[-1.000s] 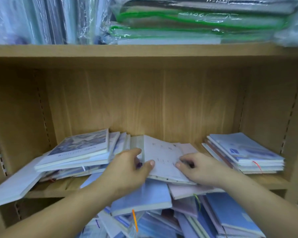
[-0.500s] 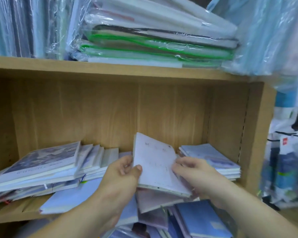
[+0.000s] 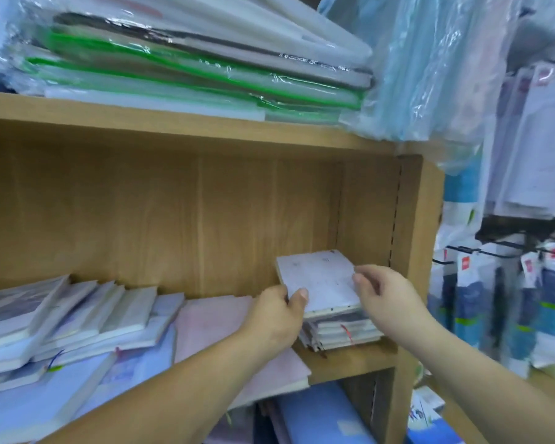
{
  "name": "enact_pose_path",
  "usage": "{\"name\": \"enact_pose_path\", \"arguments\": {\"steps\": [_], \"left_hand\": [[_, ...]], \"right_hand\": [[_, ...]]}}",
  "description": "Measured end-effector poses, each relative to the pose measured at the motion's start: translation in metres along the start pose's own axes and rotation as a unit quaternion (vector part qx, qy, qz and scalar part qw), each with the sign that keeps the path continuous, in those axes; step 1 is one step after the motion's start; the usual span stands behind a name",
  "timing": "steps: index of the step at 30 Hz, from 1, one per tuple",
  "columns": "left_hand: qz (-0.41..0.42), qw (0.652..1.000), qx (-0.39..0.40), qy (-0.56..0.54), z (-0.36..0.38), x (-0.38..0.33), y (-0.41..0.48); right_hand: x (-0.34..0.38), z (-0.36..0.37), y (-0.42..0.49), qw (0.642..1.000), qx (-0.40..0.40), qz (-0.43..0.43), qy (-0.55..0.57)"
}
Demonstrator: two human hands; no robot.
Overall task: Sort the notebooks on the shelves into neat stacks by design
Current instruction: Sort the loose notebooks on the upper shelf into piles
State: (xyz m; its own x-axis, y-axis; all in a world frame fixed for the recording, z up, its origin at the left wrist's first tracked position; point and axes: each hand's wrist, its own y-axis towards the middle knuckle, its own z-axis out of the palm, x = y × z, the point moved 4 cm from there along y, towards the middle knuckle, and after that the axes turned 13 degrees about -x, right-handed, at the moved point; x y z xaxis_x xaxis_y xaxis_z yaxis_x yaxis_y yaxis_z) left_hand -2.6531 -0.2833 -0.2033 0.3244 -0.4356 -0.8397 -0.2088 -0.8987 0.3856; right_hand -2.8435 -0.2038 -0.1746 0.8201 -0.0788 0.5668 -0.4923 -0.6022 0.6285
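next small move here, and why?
Probably lower the pale notebook flat onto the right-hand stack and square its edges. The left hand and right hand both grip it, and it sits tilted over that stack at the right end of the shelf, not yet lying level.

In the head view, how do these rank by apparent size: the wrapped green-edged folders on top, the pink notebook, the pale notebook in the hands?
1. wrapped green-edged folders
2. pink notebook, though nearer the camera
3. pale notebook

Left hand [image 3: 277, 315] and right hand [image 3: 382, 296] (arms outstretched) pinch one notebook [image 3: 321, 280] between them.
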Motion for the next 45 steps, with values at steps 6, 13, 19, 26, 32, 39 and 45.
{"name": "enact_pose_path", "arguments": {"steps": [6, 13, 19, 26, 32, 39, 45], "left_hand": [[0.107, 0.98, 0.1, 0.133, -0.032, 0.013, -0.028], [0.157, 0.879, 0.129, 0.431, -0.122, 0.055, -0.071], [0.2, 0.831, 0.095, 0.511, -0.126, 0.045, -0.084], [0.26, 0.805, 0.11, 0.522, -0.111, 0.037, -0.091], [0.292, 0.873, -0.022, 0.39, -0.138, -0.008, -0.084], [0.21, 0.947, 0.026, 0.242, -0.15, 0.016, -0.119], [0.028, 0.979, 0.005, 0.2, -0.165, 0.033, -0.122]], "right_hand": [[0.024, 0.02, -0.047, 0.969, 0.092, -0.211, -0.091], [0.031, 0.057, -0.049, 0.906, 0.191, -0.322, -0.197], [0.036, 0.057, -0.038, 0.897, 0.194, -0.293, -0.27], [0.069, 0.036, -0.059, 0.971, 0.05, -0.214, -0.095], [0.084, 0.024, -0.077, 0.961, 0.191, 0.104, 0.169], [0.071, 0.016, -0.092, 0.871, 0.225, 0.305, 0.313], [0.066, 0.028, -0.128, 0.851, 0.163, 0.324, 0.38]]}}
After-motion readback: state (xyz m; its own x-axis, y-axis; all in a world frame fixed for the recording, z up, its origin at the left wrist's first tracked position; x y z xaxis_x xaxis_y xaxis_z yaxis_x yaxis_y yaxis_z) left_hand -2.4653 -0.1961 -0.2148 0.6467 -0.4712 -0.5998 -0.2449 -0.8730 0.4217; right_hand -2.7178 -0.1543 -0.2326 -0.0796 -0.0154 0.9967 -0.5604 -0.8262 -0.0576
